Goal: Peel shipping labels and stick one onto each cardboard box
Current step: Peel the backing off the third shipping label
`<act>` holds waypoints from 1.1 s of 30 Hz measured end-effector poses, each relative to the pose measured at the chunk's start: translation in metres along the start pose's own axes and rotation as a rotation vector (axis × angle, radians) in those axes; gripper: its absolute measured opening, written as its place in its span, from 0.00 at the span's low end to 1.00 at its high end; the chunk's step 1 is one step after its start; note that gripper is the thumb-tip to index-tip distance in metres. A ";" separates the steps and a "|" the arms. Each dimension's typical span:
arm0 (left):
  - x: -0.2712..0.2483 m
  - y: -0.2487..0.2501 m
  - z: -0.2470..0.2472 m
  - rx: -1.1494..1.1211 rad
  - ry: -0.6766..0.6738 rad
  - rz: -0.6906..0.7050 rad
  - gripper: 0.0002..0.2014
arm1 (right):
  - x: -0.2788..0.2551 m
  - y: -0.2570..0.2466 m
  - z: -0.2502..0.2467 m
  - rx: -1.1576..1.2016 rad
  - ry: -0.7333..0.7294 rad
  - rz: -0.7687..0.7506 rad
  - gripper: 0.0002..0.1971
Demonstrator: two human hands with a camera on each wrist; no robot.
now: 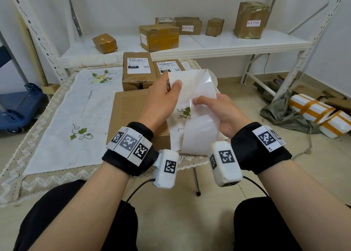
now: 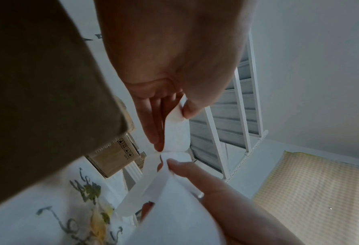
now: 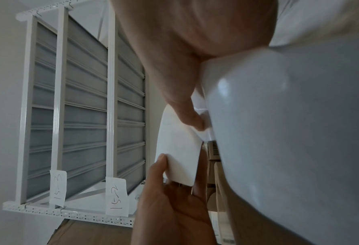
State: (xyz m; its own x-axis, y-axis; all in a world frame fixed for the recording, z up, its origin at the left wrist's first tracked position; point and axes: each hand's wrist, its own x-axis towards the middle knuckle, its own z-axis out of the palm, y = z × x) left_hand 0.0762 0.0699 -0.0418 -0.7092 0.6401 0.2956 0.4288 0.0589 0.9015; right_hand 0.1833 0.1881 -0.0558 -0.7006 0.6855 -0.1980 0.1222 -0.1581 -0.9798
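Over a plain large cardboard box (image 1: pixel 129 108) on the table, both hands work a strip of labels. My left hand (image 1: pixel 173 85) pinches the upper corner of a white label (image 1: pixel 191 85) between thumb and fingers. My right hand (image 1: pixel 201 102) grips the glossy backing strip (image 1: pixel 201 136), which curls down toward my wrists. The label stands partly lifted off the backing. In the left wrist view my left hand (image 2: pixel 172 129) pinches the label edge (image 2: pixel 175 116). In the right wrist view my right hand (image 3: pixel 197 124) presses its thumb on the backing (image 3: pixel 289 132) beside the label (image 3: pixel 180 149). Two labelled boxes (image 1: pixel 136 70) (image 1: pixel 169 66) stand behind.
An embroidered white cloth (image 1: pixel 76 108) covers the table. A white metal shelf (image 1: pixel 209 42) behind carries several brown boxes. At the left stands a blue cart (image 1: pixel 17 106); white parcels with orange tape (image 1: pixel 319 114) lie on the floor at the right.
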 end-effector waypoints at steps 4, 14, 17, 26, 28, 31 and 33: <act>0.001 -0.002 -0.001 -0.014 0.004 0.021 0.14 | 0.001 0.002 -0.001 0.010 0.011 0.005 0.14; 0.001 -0.003 -0.001 0.083 -0.017 0.077 0.15 | 0.000 0.003 -0.003 0.044 -0.069 -0.005 0.06; 0.001 -0.004 -0.002 0.073 -0.026 0.077 0.15 | 0.003 0.005 -0.003 0.007 -0.038 -0.026 0.10; 0.002 -0.005 -0.001 0.067 -0.032 0.062 0.15 | 0.005 0.003 -0.005 -0.055 0.013 -0.024 0.10; 0.002 -0.006 -0.001 0.045 -0.033 0.052 0.14 | 0.005 0.002 -0.006 -0.054 0.008 -0.028 0.08; 0.002 -0.006 0.000 0.007 -0.032 0.039 0.13 | 0.004 0.002 -0.006 -0.014 -0.003 -0.024 0.05; 0.002 -0.005 0.000 -0.011 -0.027 0.036 0.14 | 0.004 0.003 -0.006 0.025 -0.007 -0.027 0.08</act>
State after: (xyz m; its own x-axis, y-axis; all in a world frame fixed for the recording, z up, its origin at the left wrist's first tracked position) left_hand 0.0728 0.0705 -0.0460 -0.6778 0.6623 0.3193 0.4474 0.0269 0.8939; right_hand 0.1844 0.1948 -0.0593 -0.7086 0.6845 -0.1714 0.0856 -0.1578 -0.9838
